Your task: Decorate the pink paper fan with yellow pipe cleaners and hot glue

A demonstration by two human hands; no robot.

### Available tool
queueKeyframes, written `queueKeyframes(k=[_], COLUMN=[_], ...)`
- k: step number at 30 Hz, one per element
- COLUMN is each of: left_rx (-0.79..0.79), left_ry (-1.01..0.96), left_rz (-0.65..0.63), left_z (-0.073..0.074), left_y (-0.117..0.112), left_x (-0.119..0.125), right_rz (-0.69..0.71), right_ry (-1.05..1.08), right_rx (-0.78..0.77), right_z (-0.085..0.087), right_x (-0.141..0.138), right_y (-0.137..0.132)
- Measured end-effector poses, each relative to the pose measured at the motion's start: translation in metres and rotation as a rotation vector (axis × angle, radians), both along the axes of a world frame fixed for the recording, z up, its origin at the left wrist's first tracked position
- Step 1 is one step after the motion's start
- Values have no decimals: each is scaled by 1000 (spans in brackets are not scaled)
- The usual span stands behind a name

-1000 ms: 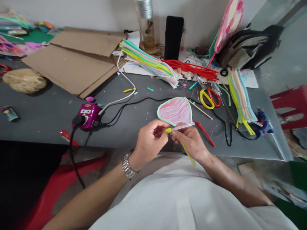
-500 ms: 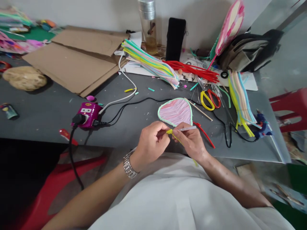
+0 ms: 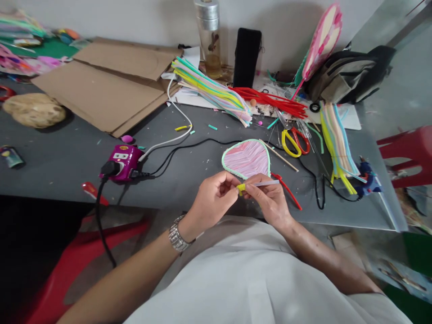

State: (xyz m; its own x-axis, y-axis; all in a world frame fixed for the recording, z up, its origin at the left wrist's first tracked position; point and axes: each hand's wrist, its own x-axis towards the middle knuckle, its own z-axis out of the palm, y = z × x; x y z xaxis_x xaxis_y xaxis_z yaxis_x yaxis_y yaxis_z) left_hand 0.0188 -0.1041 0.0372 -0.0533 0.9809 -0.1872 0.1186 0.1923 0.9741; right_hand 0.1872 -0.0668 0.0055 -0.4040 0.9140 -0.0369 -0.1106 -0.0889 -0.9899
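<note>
In the head view my left hand [image 3: 214,198], with a metal-banded watch on the wrist, pinches a short coil of yellow pipe cleaner [image 3: 241,187] at its fingertips. My right hand [image 3: 268,200] closes on a thin whitish stick [image 3: 268,183], whose end sticks out past the fingers to the right. The yellow coil sits between both hands and appears wrapped around the stick; the stick's other end is hidden by my fingers. Just beyond the hands lies a pink heart [image 3: 248,157] with a mint-green edge. A red pipe cleaner [image 3: 290,194] rests to its right.
Scissors [image 3: 292,143] and a blue glue gun [image 3: 369,177] lie to the right, near a pipe cleaner bundle [image 3: 339,144]. Another bundle [image 3: 212,90] lies at the back. A purple power socket [image 3: 126,162] with cables and cardboard [image 3: 97,94] occupy the left.
More of the yellow coil shows between my fingertips. The yellow strand that hung below my right hand is out of sight. My left wrist has shifted slightly left.
</note>
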Motion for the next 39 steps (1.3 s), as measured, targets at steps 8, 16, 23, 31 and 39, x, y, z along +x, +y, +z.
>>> queueKeyframes(k=[8,16,23,31,39], left_rx=[75,76,121,167,316], left_ry=[90,9,204,244,373], left_rz=[46,2,-40,-107,-94], left_z=[-6,-4,-7,-2,-3], left_y=[-4,-7,-14,-14,-16], left_x=[4,3,-3,-6,-9], right_rz=[-8,21,-31,-97,-116], right_ry=[-18,21,-20,-93,-55], right_rx=[5,-33,-55,17,-97], right_z=[-2,-3,1,5,6], right_x=[-1,2,6,25,16], right_y=[-6,-2,-1,3,4])
